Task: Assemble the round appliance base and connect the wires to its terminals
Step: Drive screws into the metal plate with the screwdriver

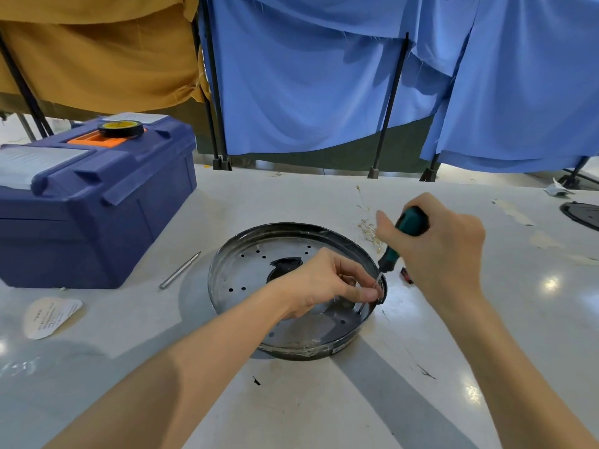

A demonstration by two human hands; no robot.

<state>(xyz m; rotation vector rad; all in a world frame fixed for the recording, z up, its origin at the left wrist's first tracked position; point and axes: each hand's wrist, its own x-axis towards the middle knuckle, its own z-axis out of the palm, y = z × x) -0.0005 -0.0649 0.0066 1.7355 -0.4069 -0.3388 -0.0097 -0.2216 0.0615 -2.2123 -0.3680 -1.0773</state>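
The round base (227, 254) is set mid-table (291, 400), with open surface toward the near edge. A thin strand (377, 280) at its right rim is pinched by the left hand (324, 283). A green screwdriver (410, 222) is gripped by the right hand (447, 251), tip down there. The left edge is blocked by a blue toolbox (90, 202), and a metal rod (180, 270) is laid between it and the base.

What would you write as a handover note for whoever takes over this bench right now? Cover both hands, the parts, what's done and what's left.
Left hand pinches a small part, too small to identify, inside the round base by its right rim.
Right hand grips the green screwdriver, angled down toward that rim.
Base lies open side up; a loose metal bit lies left of it.
Done: unclear. Left: fasten that part, connect the wires; none visibly connected.
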